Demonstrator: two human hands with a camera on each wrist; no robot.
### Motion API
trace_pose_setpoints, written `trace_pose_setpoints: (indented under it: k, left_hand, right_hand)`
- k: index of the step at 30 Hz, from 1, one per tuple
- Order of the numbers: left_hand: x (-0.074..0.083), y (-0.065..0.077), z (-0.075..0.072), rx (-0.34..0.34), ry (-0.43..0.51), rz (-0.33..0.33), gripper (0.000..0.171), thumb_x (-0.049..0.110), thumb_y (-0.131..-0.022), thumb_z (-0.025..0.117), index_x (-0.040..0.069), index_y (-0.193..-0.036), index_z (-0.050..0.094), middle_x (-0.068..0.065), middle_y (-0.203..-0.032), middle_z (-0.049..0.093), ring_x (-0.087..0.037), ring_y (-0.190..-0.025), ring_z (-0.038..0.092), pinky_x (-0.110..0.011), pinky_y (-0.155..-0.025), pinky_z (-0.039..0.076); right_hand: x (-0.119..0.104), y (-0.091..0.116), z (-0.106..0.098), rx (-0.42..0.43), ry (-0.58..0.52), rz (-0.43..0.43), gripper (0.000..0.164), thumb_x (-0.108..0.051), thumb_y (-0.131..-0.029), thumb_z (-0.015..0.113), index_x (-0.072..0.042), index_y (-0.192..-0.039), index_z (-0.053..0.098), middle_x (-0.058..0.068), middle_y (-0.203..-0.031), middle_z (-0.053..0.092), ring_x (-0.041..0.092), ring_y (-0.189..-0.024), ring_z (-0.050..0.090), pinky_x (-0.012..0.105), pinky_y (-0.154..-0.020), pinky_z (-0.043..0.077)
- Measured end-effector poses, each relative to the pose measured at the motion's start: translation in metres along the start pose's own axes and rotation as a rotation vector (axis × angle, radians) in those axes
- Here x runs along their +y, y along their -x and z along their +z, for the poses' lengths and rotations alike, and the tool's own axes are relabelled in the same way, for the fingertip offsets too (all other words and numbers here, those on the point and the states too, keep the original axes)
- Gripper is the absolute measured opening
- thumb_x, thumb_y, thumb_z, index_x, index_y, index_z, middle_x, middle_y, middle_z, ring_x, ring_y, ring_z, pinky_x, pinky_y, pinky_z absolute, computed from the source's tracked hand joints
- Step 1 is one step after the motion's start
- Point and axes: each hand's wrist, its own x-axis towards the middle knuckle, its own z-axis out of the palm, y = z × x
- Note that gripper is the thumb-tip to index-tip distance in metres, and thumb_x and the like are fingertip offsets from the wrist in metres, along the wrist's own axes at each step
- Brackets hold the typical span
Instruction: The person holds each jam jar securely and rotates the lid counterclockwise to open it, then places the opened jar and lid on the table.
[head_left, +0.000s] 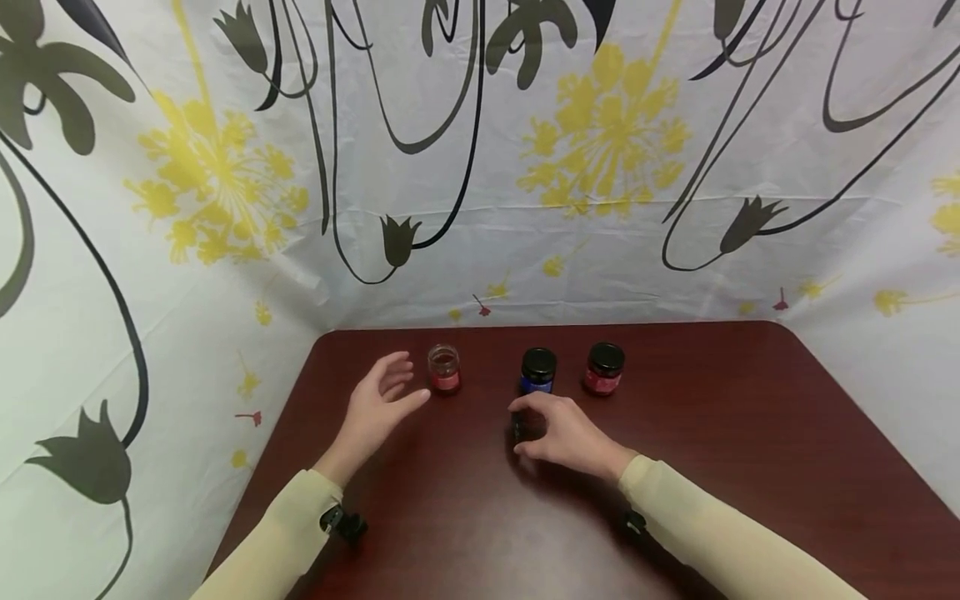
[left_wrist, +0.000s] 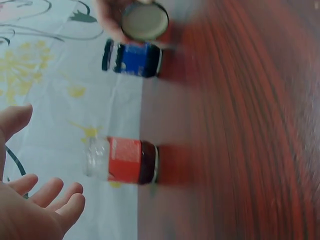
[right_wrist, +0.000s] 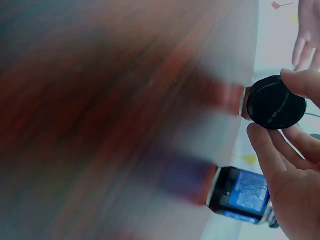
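Right hand (head_left: pixel 561 432) pinches a round black lid (right_wrist: pixel 275 104), probably metal, pale inside, by its rim, tilted on edge. Should be light, stiff, slick on top; rim's the place to hold. Just beyond that hand: blue-labelled glass jar (head_left: pixel 537 372), black lid on; farther right, red-labelled jar with black lid (head_left: pixel 603 371). Left hand (head_left: pixel 377 410) holds nothing, fingers loosely bent, near the lidless clear glass jar (head_left: pixel 444 372), red label; likely heavier, breakable, grip round body.
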Motion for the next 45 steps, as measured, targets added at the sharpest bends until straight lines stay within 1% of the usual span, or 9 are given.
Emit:
trace_pose_setpoints:
  k: [8,16,20,23,28,36,42,44,45]
  left_hand:
    - [0.015,0.018,0.01,-0.004,0.035,0.034,0.061,0.026,-0.084,0.085,0.023,-0.137,0.055,-0.003,-0.13,0.061,-0.024,-0.123,0.058,-0.044,-0.105,0.044]
    - [0.023,0.032,0.017,-0.012,0.032,0.029,0.057,0.013,-0.086,0.082,0.013,-0.136,0.055,-0.011,-0.129,0.061,-0.034,-0.123,0.057,-0.053,-0.106,0.041]
    - [0.028,0.038,0.021,-0.037,0.052,0.061,0.055,0.016,-0.086,0.082,0.017,-0.134,0.057,-0.007,-0.128,0.063,-0.03,-0.122,0.059,-0.048,-0.104,0.044]
    - [0.031,0.043,0.024,-0.055,0.032,0.109,0.054,0.022,-0.086,0.083,0.022,-0.134,0.057,-0.001,-0.127,0.063,-0.025,-0.12,0.06,-0.043,-0.101,0.047]
    - [0.031,0.048,0.029,-0.08,-0.002,0.178,0.054,0.027,-0.088,0.081,0.026,-0.136,0.056,0.004,-0.129,0.061,-0.021,-0.119,0.06,-0.041,-0.099,0.049]
    - [0.029,0.052,0.034,-0.081,-0.012,0.212,0.055,0.026,-0.087,0.081,0.027,-0.136,0.056,0.005,-0.129,0.062,-0.021,-0.117,0.062,-0.037,-0.097,0.051]
    - [0.028,0.052,0.037,-0.084,-0.033,0.209,0.055,0.028,-0.087,0.081,0.029,-0.136,0.057,0.007,-0.128,0.061,-0.018,-0.117,0.062,-0.036,-0.097,0.051]
    - [0.029,0.053,0.038,-0.088,-0.033,0.203,0.055,0.026,-0.087,0.081,0.027,-0.136,0.057,0.005,-0.129,0.061,-0.02,-0.117,0.061,-0.038,-0.097,0.051]
    - [0.033,0.054,0.039,-0.09,-0.034,0.202,0.054,0.024,-0.087,0.081,0.024,-0.136,0.057,0.004,-0.129,0.061,-0.022,-0.117,0.062,-0.039,-0.097,0.05]
  right_hand:
    - [0.003,-0.019,0.009,-0.04,-0.12,0.09,0.056,-0.026,-0.077,0.088,-0.017,-0.128,0.066,-0.015,-0.115,0.066,0.001,-0.099,0.065,0.028,-0.084,0.054]
    - [0.0,-0.035,0.016,-0.072,-0.192,0.118,0.056,-0.024,-0.079,0.087,-0.014,-0.129,0.066,-0.012,-0.111,0.068,0.003,-0.098,0.067,0.028,-0.082,0.055]
    - [-0.001,-0.041,0.02,-0.076,-0.194,0.133,0.056,-0.025,-0.079,0.087,-0.015,-0.129,0.066,-0.013,-0.106,0.069,0.003,-0.097,0.067,0.029,-0.082,0.055]
    - [-0.002,-0.046,0.023,-0.073,-0.172,0.133,0.056,-0.028,-0.079,0.087,-0.016,-0.129,0.066,-0.014,-0.106,0.069,0.003,-0.098,0.065,0.03,-0.084,0.054]
    - [-0.002,-0.057,0.028,-0.041,-0.158,0.133,0.056,-0.031,-0.077,0.087,-0.017,-0.128,0.068,-0.013,-0.111,0.068,0.007,-0.103,0.062,0.035,-0.09,0.051]
    - [-0.003,-0.068,0.034,-0.029,-0.193,0.169,0.054,-0.034,-0.077,0.088,-0.02,-0.126,0.07,-0.013,-0.112,0.068,0.009,-0.103,0.062,0.037,-0.09,0.052]
    - [-0.001,-0.073,0.036,-0.005,-0.246,0.2,0.054,-0.034,-0.076,0.088,-0.019,-0.125,0.07,-0.012,-0.11,0.069,0.01,-0.102,0.063,0.038,-0.088,0.052]
    - [-0.003,-0.074,0.036,-0.007,-0.272,0.208,0.054,-0.033,-0.077,0.088,-0.017,-0.126,0.07,-0.011,-0.107,0.07,0.01,-0.099,0.064,0.037,-0.086,0.053]
    - [-0.004,-0.075,0.036,-0.007,-0.282,0.212,0.055,-0.032,-0.077,0.089,-0.017,-0.126,0.07,-0.01,-0.105,0.07,0.01,-0.097,0.065,0.037,-0.085,0.053]
